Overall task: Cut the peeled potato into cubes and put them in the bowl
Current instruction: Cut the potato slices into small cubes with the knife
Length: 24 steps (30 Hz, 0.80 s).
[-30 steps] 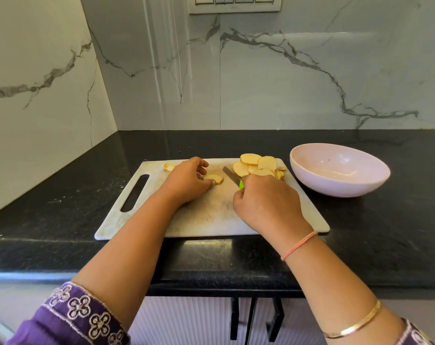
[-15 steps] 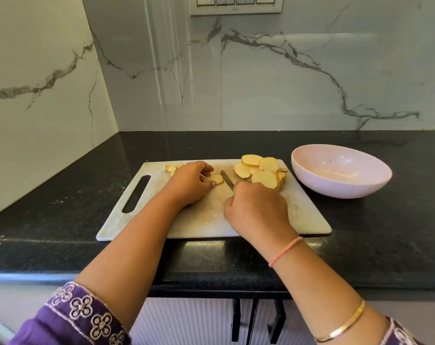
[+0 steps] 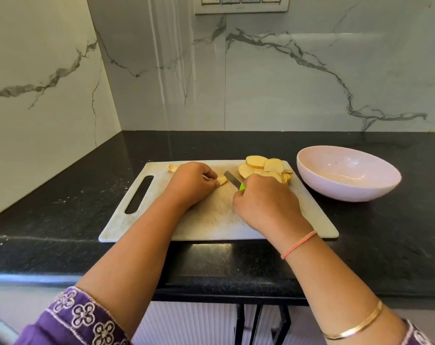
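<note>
A white cutting board [image 3: 211,220] lies on the black counter. My left hand [image 3: 190,184] holds a small piece of potato [image 3: 222,180] down on the board with curled fingers. My right hand [image 3: 266,202] grips a knife [image 3: 232,179] with a green handle; its blade points up and left, just right of that piece. A pile of round potato slices [image 3: 263,168] sits at the board's far right corner, partly behind my right hand. A few small potato bits [image 3: 172,168] lie beyond my left hand. The pink bowl [image 3: 348,173] stands to the right of the board and looks empty.
The black counter [image 3: 62,207] runs into a corner with marble walls at the left and back. A switch panel [image 3: 241,3] is on the back wall. The board's handle slot [image 3: 139,194] is at its left end. The counter's front edge is close to me.
My right hand with the knife has shifted slightly along the board beside the small piece. My left hand stays on that piece.
</note>
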### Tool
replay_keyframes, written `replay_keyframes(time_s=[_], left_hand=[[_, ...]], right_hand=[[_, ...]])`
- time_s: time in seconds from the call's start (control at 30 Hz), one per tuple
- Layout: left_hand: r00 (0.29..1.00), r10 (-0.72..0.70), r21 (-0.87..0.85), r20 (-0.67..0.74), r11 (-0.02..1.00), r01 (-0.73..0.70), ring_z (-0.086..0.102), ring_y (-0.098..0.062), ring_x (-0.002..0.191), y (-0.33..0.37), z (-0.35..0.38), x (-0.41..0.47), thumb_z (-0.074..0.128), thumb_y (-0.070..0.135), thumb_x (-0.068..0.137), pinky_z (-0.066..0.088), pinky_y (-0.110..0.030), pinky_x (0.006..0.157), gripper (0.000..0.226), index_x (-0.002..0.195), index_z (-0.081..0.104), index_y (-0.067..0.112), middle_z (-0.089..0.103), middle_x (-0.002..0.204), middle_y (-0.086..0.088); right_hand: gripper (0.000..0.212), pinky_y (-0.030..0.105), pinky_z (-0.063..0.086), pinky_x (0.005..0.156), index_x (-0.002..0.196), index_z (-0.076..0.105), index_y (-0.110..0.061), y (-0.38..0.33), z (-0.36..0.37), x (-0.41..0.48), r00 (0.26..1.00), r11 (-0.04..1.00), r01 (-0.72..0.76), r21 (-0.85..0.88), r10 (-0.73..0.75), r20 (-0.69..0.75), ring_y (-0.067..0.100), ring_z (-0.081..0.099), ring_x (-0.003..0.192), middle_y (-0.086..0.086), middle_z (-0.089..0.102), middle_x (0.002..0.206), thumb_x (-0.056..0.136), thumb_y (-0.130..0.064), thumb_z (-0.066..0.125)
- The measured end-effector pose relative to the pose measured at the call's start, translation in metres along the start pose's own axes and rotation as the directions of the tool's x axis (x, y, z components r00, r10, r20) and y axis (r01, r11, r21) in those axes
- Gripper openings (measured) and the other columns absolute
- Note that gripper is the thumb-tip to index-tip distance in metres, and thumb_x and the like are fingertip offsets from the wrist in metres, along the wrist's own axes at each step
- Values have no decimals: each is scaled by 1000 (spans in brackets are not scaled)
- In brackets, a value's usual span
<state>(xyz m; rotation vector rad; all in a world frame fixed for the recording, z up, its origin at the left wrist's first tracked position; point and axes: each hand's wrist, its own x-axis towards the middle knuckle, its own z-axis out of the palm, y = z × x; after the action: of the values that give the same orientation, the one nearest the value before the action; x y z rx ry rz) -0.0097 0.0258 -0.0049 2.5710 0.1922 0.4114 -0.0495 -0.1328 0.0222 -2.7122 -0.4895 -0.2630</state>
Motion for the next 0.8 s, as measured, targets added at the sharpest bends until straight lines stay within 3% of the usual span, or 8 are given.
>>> replay_keyframes(time_s=[0.17,0.33,0.53,0.67,0.8], left_hand=[[1000,-6,48,-20,999,7,61,-15,97,-2,-1,2,66,29,88,42,-19,78,25,108,72,16,70,109,-1],[1000,3,61,-28,998,-1,63,-18,93,-3,3,1,66,26,87,46,-23,80,21,103,74,15,72,101,-3],[1000,4,78,-6,997,-4,64,-21,78,-1,7,1,62,23,88,43,-26,67,19,93,77,13,72,85,-6],[1000,-7,80,-12,997,8,61,-19,73,0,5,1,61,23,89,40,-25,64,20,94,76,11,72,84,-6],[1000,-20,76,-22,997,21,63,-18,84,-2,6,2,62,23,89,41,-23,70,20,100,75,12,73,94,-5]], right_hand=[[21,22,24,46,76,44,-18,-4,-4,0,999,1000,19,-15,-20,-38,20,46,71,-2,41,66,95,-26,44],[11,23,25,47,85,44,-19,-12,-4,4,999,998,49,-51,-49,6,21,46,73,0,43,71,95,-25,44],[14,23,28,49,81,42,-18,-19,-3,9,996,989,75,-130,-66,68,20,48,71,0,40,66,94,-21,44],[29,23,32,49,67,36,-16,-22,-11,2,993,978,103,-184,-90,78,17,44,64,1,42,65,93,-20,45],[24,27,42,59,71,37,-17,-22,-19,-16,988,973,142,-181,-128,88,18,46,66,0,40,65,94,-20,44]])
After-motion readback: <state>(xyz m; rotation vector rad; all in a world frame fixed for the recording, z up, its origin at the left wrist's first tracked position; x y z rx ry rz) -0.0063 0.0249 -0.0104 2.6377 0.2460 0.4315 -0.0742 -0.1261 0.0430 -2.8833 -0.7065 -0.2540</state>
